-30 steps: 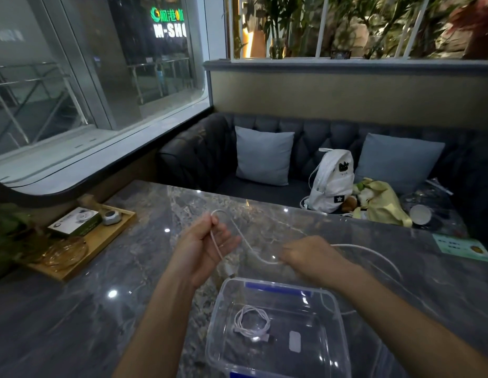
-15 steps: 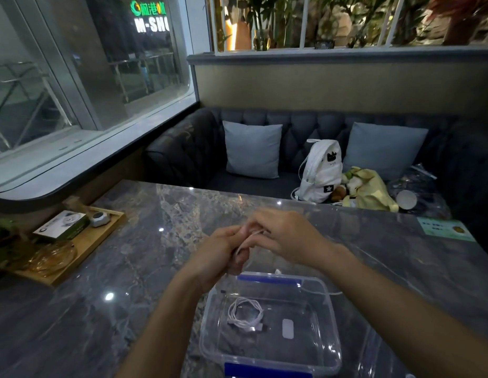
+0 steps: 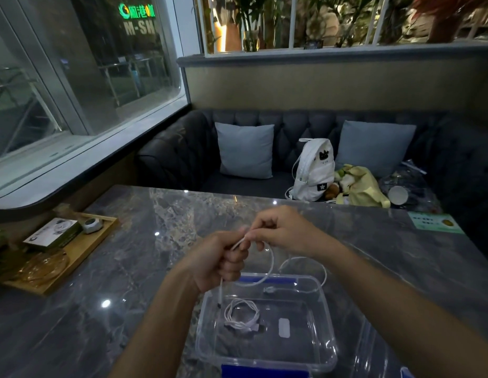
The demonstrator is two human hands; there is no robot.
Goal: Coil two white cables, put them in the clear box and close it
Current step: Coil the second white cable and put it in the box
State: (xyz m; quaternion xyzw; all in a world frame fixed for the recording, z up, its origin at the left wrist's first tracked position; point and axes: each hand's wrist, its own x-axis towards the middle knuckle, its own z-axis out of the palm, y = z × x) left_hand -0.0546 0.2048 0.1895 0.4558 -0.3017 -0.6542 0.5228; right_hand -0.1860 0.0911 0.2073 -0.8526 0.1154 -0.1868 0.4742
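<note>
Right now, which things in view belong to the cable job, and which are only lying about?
Job in hand: left hand, right hand, the loose white cable both hold, the coiled cable inside the clear box.

Lying about: wooden tray, white backpack, green card.

Box (image 3: 330, 328) on table (image 3: 155, 268), near edge, centre. Coiled cable (image 3: 237, 324) inside, left half. Left hand (image 3: 218, 260) and right hand (image 3: 281, 233) meet above box's far rim, both holding second cable (image 3: 272, 261), which loops down over it. Tray (image 3: 82, 257) at table's left edge. Sofa (image 3: 183, 159) behind table, backpack (image 3: 313, 170) on it.
</note>
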